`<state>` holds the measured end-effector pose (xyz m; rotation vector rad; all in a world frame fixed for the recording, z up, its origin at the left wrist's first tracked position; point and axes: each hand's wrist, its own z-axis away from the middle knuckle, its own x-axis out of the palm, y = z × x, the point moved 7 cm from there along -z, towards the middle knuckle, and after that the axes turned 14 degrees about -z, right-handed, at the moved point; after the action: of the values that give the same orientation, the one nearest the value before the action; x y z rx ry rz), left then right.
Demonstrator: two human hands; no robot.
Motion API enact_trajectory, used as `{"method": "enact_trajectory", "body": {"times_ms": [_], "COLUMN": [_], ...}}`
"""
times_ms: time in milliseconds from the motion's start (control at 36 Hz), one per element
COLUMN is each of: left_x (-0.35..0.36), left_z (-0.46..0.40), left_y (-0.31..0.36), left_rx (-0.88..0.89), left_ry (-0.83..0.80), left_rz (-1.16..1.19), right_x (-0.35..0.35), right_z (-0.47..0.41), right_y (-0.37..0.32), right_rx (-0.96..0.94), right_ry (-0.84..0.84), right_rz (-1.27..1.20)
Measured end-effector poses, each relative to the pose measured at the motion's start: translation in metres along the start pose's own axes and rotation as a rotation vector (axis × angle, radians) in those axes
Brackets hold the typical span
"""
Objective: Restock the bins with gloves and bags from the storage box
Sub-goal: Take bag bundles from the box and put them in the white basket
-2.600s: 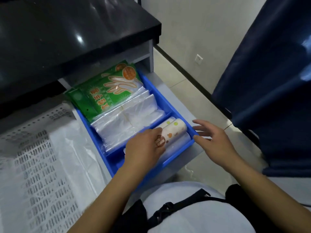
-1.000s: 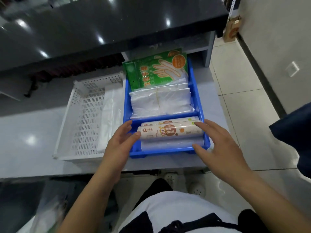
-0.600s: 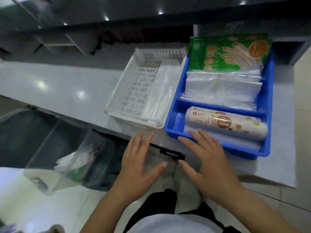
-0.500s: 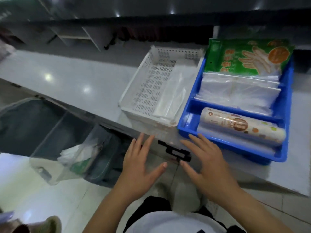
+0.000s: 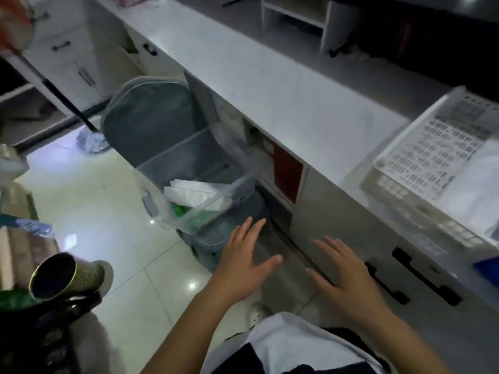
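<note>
A person stands at a long white desk (image 5: 270,85), looking down and to the left. Both hands hang in the air below the desk edge, palms down, holding nothing. The left hand (image 5: 244,261) has its fingers (image 5: 243,228) straight and spread wide, and reaches toward a clear storage box (image 5: 194,182) on the floor. The right hand (image 5: 348,276) is also spread flat, in front of a cabinet front with black handles (image 5: 424,276).

The box sits on the floor against the desk base, tilted, with a grey lid (image 5: 151,120) propped up behind it. Inside lie white folded bags (image 5: 197,194) and something green (image 5: 181,210) beneath them, too blurred to identify. The bins to be filled are at the far right: a white perforated bin (image 5: 432,147) on the desk, and just a blue corner (image 5: 488,268) of another at the frame edge.

Likely risks: the box is low and well apart from the bins, so each item must be lifted up past the overhanging desk edge, which a hand or packet could knock. The bags look slippery and loosely stacked, so a hasty grab may pull out several or spill them on the floor. The tilted box may shift or tip if pressed on its near rim.

Around: a mop (image 5: 89,136) leans across the floor behind the box, a rolled tube (image 5: 64,276) and dark clutter fill the lower left, and a small white shelf unit (image 5: 297,14) stands on the desk farther back. The floor is glossy tile.
</note>
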<state>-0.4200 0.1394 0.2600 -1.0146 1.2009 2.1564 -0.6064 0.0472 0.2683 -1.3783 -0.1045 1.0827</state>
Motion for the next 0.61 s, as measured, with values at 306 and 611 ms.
{"method": "enact_trajectory", "body": {"times_ms": [306,611], "left_x": [-0.032,-0.087], "left_z": [-0.005,-0.067], "left_y": [-0.124,-0.225], "left_rx": [-0.230,-0.470], "left_ry": [0.113,0.144], "left_rz": [0.313,0.261], "right_x": [0.064,0.140], "right_z": [-0.083,-0.275], "right_y": [-0.053,-0.097], "right_rx": [0.038,-0.015], "right_ry": [-0.152,-0.321], "right_rz": [0.168,0.180]}}
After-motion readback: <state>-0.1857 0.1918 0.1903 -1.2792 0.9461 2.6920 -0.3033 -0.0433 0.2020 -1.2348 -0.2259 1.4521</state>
